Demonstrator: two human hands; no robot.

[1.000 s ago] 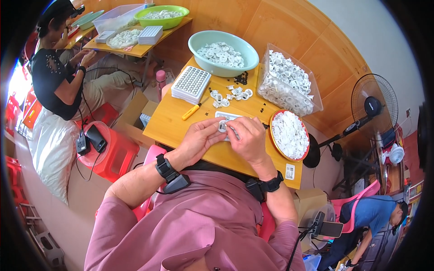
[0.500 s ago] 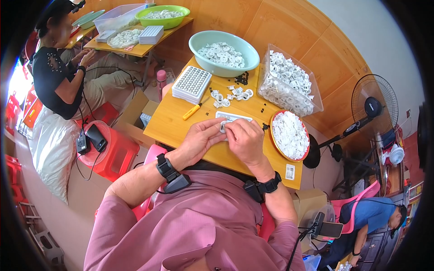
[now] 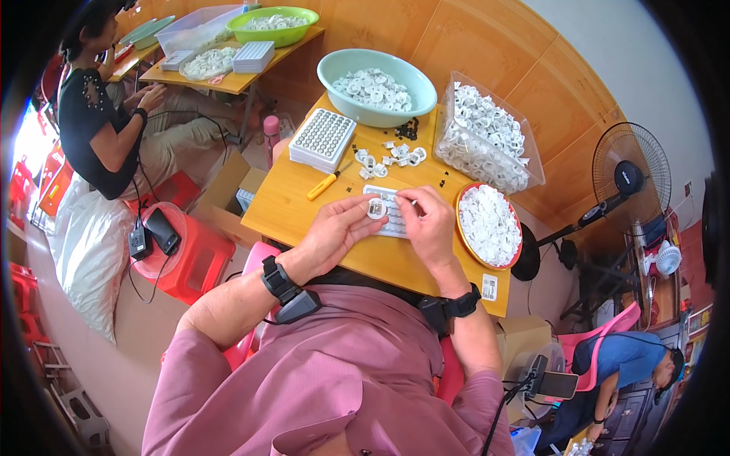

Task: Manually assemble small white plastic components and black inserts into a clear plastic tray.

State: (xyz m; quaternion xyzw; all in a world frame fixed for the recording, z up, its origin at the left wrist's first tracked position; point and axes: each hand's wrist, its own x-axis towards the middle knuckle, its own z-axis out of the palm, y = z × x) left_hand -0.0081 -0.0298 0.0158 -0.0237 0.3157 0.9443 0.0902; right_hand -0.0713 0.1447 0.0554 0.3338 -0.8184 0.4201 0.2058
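Left hand (image 3: pixel 341 232) has its fingers clamped on a white part (image 3: pixel 376 210) at frame centre. Right hand (image 3: pixel 430 228), just beside, keeps fingertips together above a tray (image 3: pixel 395 226); whether they hold something, one cannot tell.

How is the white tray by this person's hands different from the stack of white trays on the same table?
The single tray is one low layer, while the tray stack is several layers high. The single tray is partly hidden by the left hand and right hand; nothing covers the tray stack's top. The single tray lies nearer the person; the tray stack stands farther away, to the left. Both are white and rectangular.
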